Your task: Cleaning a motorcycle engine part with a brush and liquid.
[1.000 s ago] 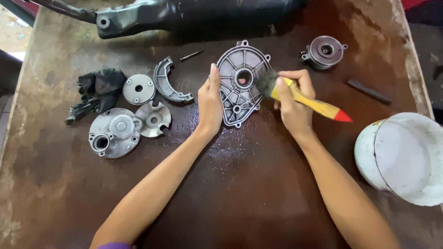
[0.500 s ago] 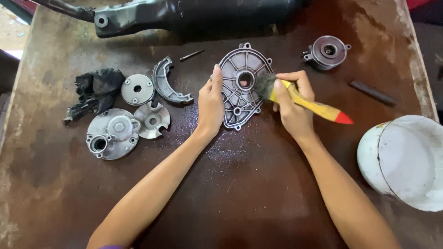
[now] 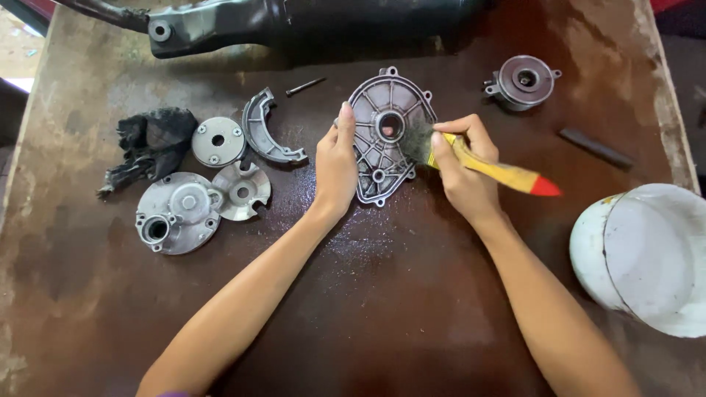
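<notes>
On the stained brown tabletop [image 3: 353, 309], the cover [image 3: 382, 158] lies between both hands, long axis pointing away: left hand [image 3: 336, 165] flat against its edge, right hand [image 3: 463, 169] gripping the brush [image 3: 485, 165], bristles touching it.

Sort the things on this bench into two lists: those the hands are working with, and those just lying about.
In use: left hand steadying the ribbed metal cover; right hand holding the yellow brush, bristles on the cover.

Lying about: black rag, round disc, curved bracket, round housing, white bucket, small hub.

Yellow, red-tipped brush [image 3: 491, 168] — grey ribbed cover [image 3: 382, 132]
</notes>
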